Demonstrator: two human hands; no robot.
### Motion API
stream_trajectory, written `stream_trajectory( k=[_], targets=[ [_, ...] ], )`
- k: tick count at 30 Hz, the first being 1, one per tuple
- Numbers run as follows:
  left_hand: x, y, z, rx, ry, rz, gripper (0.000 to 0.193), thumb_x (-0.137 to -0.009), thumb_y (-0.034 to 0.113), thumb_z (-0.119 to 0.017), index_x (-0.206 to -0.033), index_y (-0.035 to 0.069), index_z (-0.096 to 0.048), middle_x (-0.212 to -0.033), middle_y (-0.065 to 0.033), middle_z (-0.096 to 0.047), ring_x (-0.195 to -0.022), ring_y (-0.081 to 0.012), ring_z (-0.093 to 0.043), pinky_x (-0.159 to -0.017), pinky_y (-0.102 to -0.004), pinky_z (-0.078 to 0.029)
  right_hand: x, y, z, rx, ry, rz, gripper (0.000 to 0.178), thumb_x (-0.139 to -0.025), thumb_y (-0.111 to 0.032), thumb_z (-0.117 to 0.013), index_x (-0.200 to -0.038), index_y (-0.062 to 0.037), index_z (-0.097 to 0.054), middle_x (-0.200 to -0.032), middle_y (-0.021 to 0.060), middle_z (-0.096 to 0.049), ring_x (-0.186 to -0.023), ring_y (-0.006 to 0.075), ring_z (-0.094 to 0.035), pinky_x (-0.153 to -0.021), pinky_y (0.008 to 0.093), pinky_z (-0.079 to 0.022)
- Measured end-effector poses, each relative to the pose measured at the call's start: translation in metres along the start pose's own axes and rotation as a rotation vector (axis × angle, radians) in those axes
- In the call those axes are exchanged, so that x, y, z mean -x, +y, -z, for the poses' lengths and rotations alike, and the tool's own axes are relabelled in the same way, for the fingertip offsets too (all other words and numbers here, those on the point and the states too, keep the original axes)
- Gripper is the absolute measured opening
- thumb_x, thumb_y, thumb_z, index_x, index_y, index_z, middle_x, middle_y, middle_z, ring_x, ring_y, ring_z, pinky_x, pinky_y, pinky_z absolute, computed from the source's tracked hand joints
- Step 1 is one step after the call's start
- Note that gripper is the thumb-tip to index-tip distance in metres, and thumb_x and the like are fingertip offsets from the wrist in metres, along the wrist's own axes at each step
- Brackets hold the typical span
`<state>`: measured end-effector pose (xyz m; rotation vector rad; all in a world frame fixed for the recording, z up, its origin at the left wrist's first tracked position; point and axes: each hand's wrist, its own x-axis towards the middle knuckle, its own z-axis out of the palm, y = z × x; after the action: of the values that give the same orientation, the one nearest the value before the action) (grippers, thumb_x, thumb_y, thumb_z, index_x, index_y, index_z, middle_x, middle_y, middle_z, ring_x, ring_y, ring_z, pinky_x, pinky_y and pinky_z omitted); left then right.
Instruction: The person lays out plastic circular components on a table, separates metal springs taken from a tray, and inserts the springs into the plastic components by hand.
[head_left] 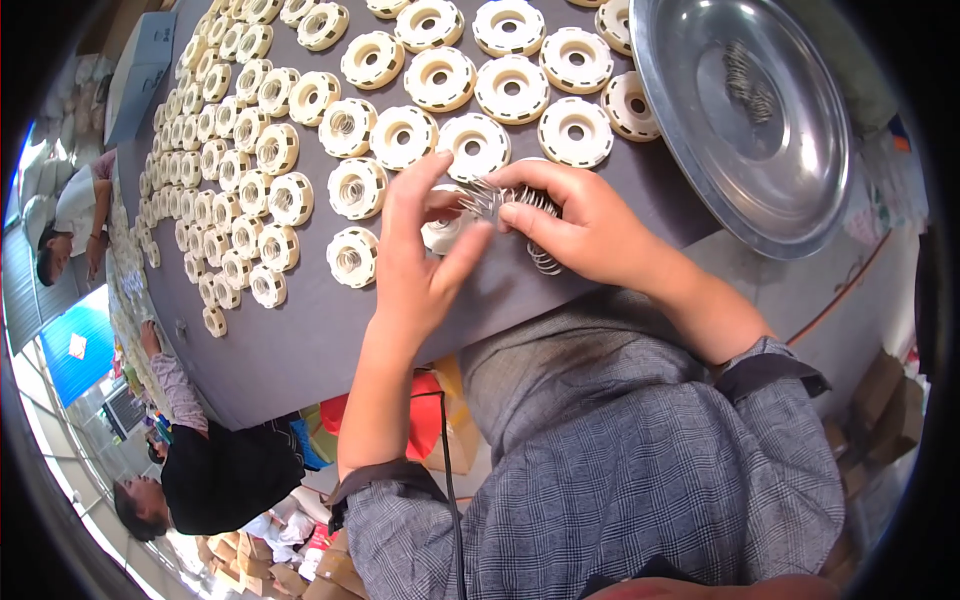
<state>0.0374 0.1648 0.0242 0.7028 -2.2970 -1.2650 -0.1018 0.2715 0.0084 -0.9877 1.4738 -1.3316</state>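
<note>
Two bare hands are meeting over the near edge of the table [300, 345], their forearms slanting inward from rolled plaid sleeves [385, 505]. The right hand [575, 225] is pinching a bunch of metal springs [534, 203] between thumb and curled fingers, its wrist angling in from the right, with coils hanging below the thumb. The left hand [412, 235] is standing nearly upright, its thumb spread away from bent fingers and framing the bunch's left end; whether its fingertips are touching the coils, I cannot tell. Beneath this hand a pale ring part [440, 236] is lying partly hidden. Beyond, rows of cream ring parts [475, 148] are covering the tabletop, many toward the left holding springs in their centers. To the right, a shiny steel basin [690, 180] is holding another heap of springs [748, 85]. Farther left, a blue box [140, 75] is showing dark writing too small to read, and a blue panel [75, 375] is bearing a pale diamond-shaped sign [78, 345], its markings also indistinct. Two other people are sitting or standing along the table's left side.
</note>
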Motion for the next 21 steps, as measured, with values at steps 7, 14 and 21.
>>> stream_trajectory(
  k=[7, 14, 21],
  targets=[
    [0.004, -0.005, 0.003, 0.095, -0.079, -0.084, 0.039, -0.073, -0.002, -0.064, -0.11, 0.0, -0.054, -0.101, -0.0115, -0.055, -0.084, -0.0168, -0.056, -0.072, -0.0269, -0.046, 0.002, -0.002, 0.003, 0.233, -0.032, 0.202, 0.024, -0.082, -0.009, -0.058, -0.103, 0.0007, -0.056, -0.087, 0.011, -0.06, -0.08, 0.0181, -0.06, -0.07, 0.0284, -0.047],
    [0.005, 0.008, 0.003, 0.445, 0.012, 0.258, 0.024, -0.084, 0.006, -0.057, -0.106, -0.003, -0.056, -0.085, -0.0084, -0.058, -0.069, -0.0128, -0.055, -0.065, -0.0215, -0.044, 0.004, -0.01, -0.002, 0.492, 0.115, 0.341, 0.029, -0.076, -0.008, -0.062, -0.103, -0.0019, -0.057, -0.088, 0.0141, -0.06, -0.078, 0.0297, -0.06, -0.066, 0.0339, -0.048],
    [0.007, -0.006, 0.007, 1.291, -0.414, 0.71, 0.033, -0.095, 0.03, -0.041, -0.085, 0.001, -0.053, -0.07, -0.0037, -0.054, -0.06, -0.0096, -0.052, -0.054, -0.0244, -0.039, 0.002, -0.005, -0.006, 0.42, 0.242, 0.502, 0.024, -0.077, -0.014, -0.062, -0.098, -0.0052, -0.056, -0.082, 0.0106, -0.059, -0.072, 0.0274, -0.06, -0.062, 0.0346, -0.048]
  ],
)
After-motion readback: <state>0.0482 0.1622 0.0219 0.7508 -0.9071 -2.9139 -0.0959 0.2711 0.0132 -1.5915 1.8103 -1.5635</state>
